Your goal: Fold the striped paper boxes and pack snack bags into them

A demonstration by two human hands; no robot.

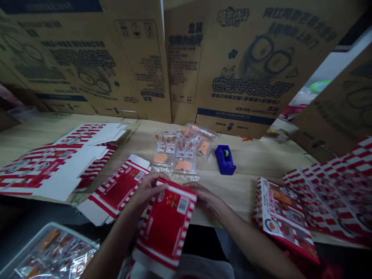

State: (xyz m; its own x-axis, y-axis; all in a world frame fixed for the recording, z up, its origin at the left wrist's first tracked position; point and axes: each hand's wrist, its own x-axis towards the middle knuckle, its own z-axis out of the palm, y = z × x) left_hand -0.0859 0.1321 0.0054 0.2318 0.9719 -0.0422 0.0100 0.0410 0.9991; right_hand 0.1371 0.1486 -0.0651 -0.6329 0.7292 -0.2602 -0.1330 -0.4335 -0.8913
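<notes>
A red-and-white striped cardboard box (167, 226) is tilted in front of me, its barcode side facing up and a pale flap at its lower end. My left hand (151, 188) is closed on its upper left edge, thumb on the face. At the upper right corner, my right hand (202, 195) grips the box, with its fingertips partly hidden behind it. Just beyond my hands lie clear plastic packs (183, 151) with orange pieces and small sachets. Left of the held box rests a flattened striped box (122, 186).
A blue tape dispenser (225, 159) stands right of the packs. Flat printed box blanks (64, 159) are stacked at left. Finished-looking striped boxes (286, 213) stand at right. A clear tub (52, 224) of packs sits lower left. Large cardboard cartons (241, 66) wall off the table's back.
</notes>
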